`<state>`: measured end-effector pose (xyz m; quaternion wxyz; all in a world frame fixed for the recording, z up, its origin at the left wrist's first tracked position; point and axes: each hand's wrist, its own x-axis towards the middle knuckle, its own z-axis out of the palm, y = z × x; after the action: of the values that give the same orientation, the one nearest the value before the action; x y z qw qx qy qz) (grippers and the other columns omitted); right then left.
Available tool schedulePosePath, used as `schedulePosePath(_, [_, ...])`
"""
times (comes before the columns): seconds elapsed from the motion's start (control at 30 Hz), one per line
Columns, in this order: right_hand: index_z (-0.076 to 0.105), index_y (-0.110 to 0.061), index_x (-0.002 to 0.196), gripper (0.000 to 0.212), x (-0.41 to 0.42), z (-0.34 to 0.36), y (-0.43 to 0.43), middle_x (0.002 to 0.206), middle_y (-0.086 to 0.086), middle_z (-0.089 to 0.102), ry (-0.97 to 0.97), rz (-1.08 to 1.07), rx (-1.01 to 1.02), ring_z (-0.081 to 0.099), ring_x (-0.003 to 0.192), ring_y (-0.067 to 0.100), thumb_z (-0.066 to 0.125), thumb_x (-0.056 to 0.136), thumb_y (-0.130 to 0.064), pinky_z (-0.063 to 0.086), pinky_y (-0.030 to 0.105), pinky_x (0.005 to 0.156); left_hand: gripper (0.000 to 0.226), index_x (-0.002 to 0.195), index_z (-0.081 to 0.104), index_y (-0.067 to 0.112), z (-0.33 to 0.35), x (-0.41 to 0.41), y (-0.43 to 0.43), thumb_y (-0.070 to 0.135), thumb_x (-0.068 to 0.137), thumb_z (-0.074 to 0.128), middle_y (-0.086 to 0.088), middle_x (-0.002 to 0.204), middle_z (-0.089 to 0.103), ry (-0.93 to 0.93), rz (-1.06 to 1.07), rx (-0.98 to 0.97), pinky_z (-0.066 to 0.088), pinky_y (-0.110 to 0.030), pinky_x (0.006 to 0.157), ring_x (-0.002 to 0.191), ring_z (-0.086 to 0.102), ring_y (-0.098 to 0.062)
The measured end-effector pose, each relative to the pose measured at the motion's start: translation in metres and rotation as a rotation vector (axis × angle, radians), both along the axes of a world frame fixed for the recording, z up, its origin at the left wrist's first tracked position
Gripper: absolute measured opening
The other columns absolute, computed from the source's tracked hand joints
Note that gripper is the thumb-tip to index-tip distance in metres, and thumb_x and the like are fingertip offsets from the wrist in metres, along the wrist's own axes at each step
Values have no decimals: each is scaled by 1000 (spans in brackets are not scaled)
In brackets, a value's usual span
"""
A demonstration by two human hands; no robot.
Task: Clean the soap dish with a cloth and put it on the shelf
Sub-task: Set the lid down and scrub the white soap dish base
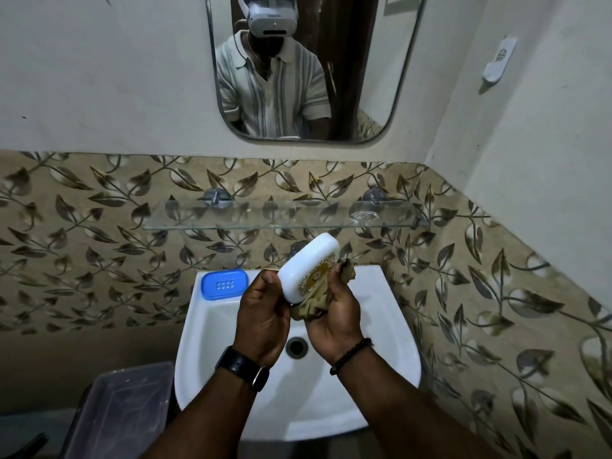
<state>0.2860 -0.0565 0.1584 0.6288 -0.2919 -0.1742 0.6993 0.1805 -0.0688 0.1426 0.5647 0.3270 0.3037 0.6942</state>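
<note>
A white oval soap dish (pixel 306 265) is held tilted above the white sink (pixel 390 326), its upper end pointing toward the wall. My left hand (pixel 263 321) grips its lower left edge. A crumpled brown patterned cloth (pixel 313 298) is bunched in my right hand (pixel 334 318) and pressed against the dish's right side. The glass shelf (pixel 231 220) hangs on the tiled wall just above the dish. A small clear object (pixel 364 217) lies on the shelf's right part.
A blue perforated soap tray (pixel 224 284) rests on the sink's back left corner. A mirror (pixel 308 67) is mounted above the shelf. A clear plastic bin (pixel 122 409) stands to the left of the sink. A white holder (pixel 500 61) is fixed to the right wall.
</note>
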Motion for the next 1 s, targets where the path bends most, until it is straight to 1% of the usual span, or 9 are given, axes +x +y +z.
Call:
schedulePosePath(0.1, [50, -6, 141, 62, 5, 5, 1, 129, 27, 59, -100, 2, 15, 56, 112, 40, 56, 90, -42, 52, 41, 69, 30, 81, 67, 14, -6, -1, -4, 39, 96, 59, -1, 88, 70, 254, 53, 43, 55, -26, 73, 86, 64, -15])
schedulePosePath(0.23, [59, 4, 122, 41, 32, 13, 15, 113, 20, 68, -468, 68, 181, 63, 104, 37, 58, 94, -26, 54, 60, 87, 68, 87, 60, -10, -4, -18, -5, 57, 91, 57, -11, 79, 62, 406, 92, 71, 46, -32, 71, 76, 54, -20])
schedulePosePath(0.3, [67, -12, 112, 15, 44, 15, 21, 99, 4, 75, -744, 179, 343, 69, 92, 26, 59, 99, -15, 61, 38, 74, 83, 92, 58, -15, 8, -29, -2, 67, 86, 54, -15, 75, 52, 427, 94, 37, 36, -36, 65, 69, 41, -22])
schedulePosePath(0.37, [69, -25, 107, 17, 51, 17, 25, 92, -12, 77, -937, 292, 492, 70, 86, 6, 61, 99, -12, 55, 19, 68, 70, 96, 66, -8, 21, -36, 6, 61, 86, 57, -14, 75, 52, 478, 24, 9, 33, -33, 62, 68, 38, -20])
schedulePosePath(0.43, [67, -27, 109, 25, 57, 19, 30, 97, -19, 75, -1076, 357, 599, 67, 94, -5, 60, 99, -6, 51, 15, 82, 49, 85, 70, 0, 32, -42, 13, 48, 87, 63, -10, 72, 57, 603, -86, -17, 36, -28, 60, 63, 42, -15])
schedulePosePath(0.63, [68, -14, 112, 22, 54, 22, 45, 104, -4, 67, -1429, 22, 908, 62, 95, 15, 60, 93, -6, 50, 27, 81, 21, 80, 60, 11, 40, -41, 17, 15, 100, 56, -8, 76, 64, 527, -178, -73, 47, -29, 66, 68, 57, -16])
schedulePosePath(0.73, [68, -23, 103, 20, 50, 15, 47, 94, -5, 68, -1350, -171, 761, 62, 85, 10, 63, 91, -10, 49, 24, 70, 16, 83, 57, 11, 30, -30, 11, 19, 97, 57, -4, 79, 71, 360, -124, -65, 49, -32, 71, 73, 64, -17])
schedulePosePath(0.87, [70, -15, 111, 18, 33, 5, 33, 89, 6, 75, -433, -75, 197, 70, 70, 16, 64, 97, -24, 54, 27, 55, 43, 82, 56, 13, 17, -15, 5, 50, 79, 79, -7, 88, 71, 204, -11, 11, 55, -31, 73, 82, 65, -19])
schedulePosePath(1.0, [58, -3, 129, 62, 23, -4, 21, 117, 25, 66, -142, -33, 70, 65, 99, 39, 64, 85, -46, 47, 51, 81, 47, 84, 67, 21, 1, -7, 4, 65, 73, 76, -2, 89, 74, 277, 94, 41, 52, -31, 75, 86, 64, -20])
